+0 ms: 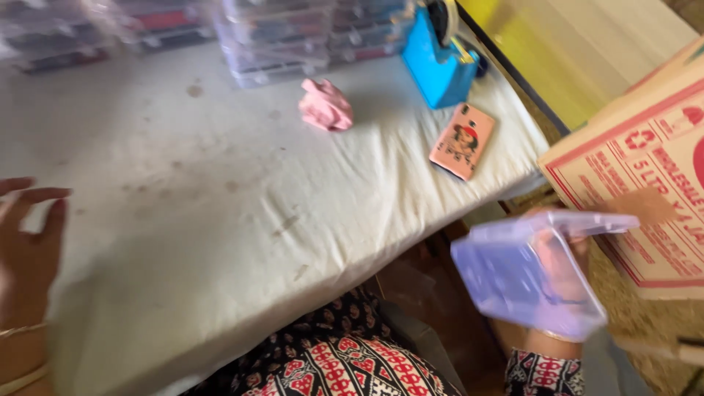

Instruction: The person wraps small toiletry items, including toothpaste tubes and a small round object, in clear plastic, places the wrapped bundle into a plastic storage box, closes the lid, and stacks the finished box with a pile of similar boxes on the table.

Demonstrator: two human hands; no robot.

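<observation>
One clear plastic box (528, 275), flat and rectangular with rounded corners, sits in the right hand (565, 271), whose fingers wrap it from behind, off the table's right edge beside one printed cardboard carton (645, 169). The left hand (26, 249) hovers open and empty over the wrinkled, stained white cloth (205, 198), well apart from the box. On the cloth lie one crumpled pink rag (325, 105), one pink phone (463, 141), one blue tape dispenser (438, 62) and several stacked clear boxes (293, 37).

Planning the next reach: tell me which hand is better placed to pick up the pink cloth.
Probably left. The left hand is open and empty over the table; the right hand holds a clear box off the table's edge, though the pink cloth lies far from both.
</observation>
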